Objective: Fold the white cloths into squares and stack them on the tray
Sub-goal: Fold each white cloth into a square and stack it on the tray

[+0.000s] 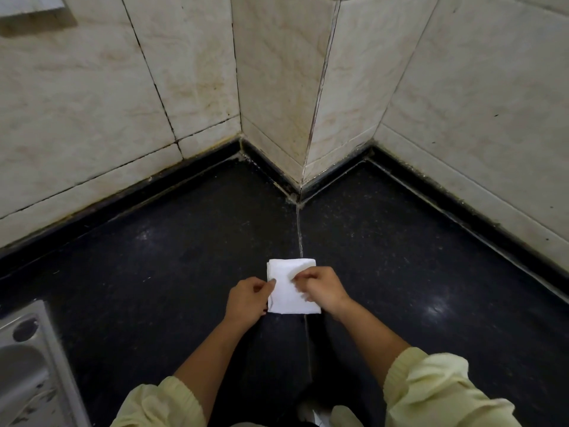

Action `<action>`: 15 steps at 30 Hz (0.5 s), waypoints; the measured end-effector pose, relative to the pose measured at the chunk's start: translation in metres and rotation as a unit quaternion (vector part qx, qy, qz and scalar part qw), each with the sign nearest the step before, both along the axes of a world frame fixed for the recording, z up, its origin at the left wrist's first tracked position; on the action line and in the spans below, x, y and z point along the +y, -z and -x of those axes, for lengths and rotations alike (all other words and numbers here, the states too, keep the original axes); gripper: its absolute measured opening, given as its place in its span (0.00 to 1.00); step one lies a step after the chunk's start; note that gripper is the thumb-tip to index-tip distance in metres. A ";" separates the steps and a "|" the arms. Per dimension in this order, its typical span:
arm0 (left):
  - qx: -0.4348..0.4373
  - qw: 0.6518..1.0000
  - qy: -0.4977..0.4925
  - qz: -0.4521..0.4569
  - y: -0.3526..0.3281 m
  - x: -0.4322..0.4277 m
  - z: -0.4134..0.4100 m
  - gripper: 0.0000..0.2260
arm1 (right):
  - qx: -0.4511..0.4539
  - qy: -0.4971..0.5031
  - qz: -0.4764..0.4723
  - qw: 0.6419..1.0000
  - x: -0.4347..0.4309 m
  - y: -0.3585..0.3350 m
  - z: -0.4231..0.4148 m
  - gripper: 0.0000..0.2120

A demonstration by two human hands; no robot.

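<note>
Cloth point(284, 300), folded square, lies between left hand point(246, 298) and right hand point(323, 291), both pinching it.

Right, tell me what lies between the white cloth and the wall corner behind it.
Only bare dark counter, with a pale seam running from the cloth to the wall corner. The head view shows it.

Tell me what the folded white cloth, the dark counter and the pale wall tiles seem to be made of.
The folded white cloth: soft woven fabric, likely cotton; it creases and looks matte.
The dark speckled counter: polished stone, probably granite; fine flecks, glossy reflections.
The pale wall tiles: glazed ceramic or stone, veined, with dark grout lines.
</note>
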State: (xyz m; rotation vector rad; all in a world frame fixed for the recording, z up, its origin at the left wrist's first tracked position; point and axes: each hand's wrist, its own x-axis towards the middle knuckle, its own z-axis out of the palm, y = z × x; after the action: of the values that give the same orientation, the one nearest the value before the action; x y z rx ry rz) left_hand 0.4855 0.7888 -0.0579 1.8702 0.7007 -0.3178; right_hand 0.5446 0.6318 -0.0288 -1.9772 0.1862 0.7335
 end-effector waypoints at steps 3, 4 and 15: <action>-0.022 0.996 0.024 -0.079 -0.005 -0.003 -0.001 0.11 | -0.013 0.074 0.019 0.997 -0.021 0.002 -0.011 0.06; -0.031 0.995 0.027 -0.094 -0.007 -0.004 -0.001 0.12 | -0.016 0.093 0.034 0.995 -0.027 0.003 -0.013 0.06; -0.008 0.996 0.031 -0.081 -0.008 -0.013 -0.005 0.18 | 0.069 0.132 -0.002 0.989 -0.026 0.016 0.004 0.08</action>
State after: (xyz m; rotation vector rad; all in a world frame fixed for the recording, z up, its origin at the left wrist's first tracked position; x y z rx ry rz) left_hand 0.4902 0.7761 -0.0504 2.0482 0.6761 -0.2934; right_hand 0.5404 0.6062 -0.0451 -1.8524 0.5192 0.6943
